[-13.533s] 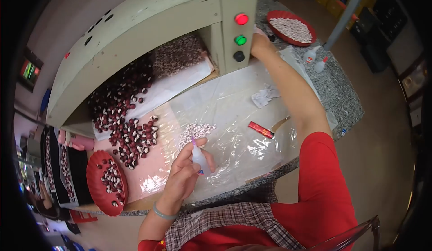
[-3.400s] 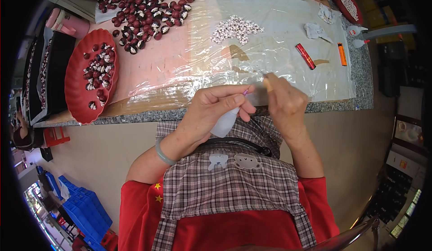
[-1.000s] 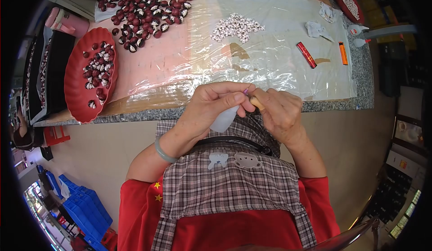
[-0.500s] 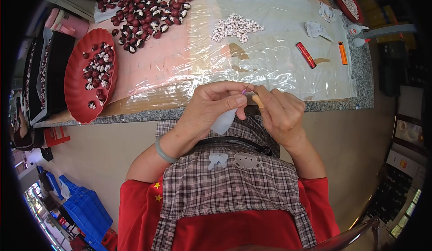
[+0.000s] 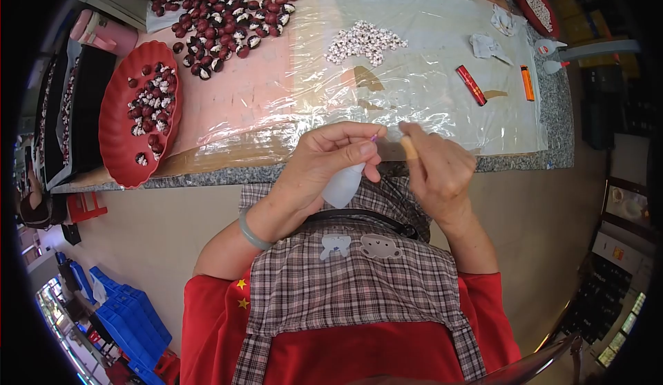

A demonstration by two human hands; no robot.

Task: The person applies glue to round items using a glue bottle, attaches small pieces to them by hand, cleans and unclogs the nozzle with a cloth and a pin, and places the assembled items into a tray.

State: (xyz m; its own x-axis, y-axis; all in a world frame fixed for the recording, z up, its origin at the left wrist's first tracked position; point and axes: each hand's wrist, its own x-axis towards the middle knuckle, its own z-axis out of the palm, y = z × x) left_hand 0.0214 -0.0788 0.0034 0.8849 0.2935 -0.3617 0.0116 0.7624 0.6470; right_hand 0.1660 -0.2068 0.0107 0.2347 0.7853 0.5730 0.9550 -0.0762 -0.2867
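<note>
Bottle [image 5: 342,187] in left hand [image 5: 324,157], body below closed grip; right hand [image 5: 443,171] curled, hold unclear.

And the left hand [image 5: 338,157] is up in front of the waist, thumb and index finger pinched together, its wrist angled inward. Across from it, a little apart, the right hand [image 5: 442,171] hovers with fingers curled and fingertips toward the left, both elbows bent, forearms converging.

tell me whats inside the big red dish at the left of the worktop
The red dish holds small round pieces, dark red and white, mostly clustered, a few apart. Bare bottom shows around them; whatever lies beneath the cluster is covered.
</note>
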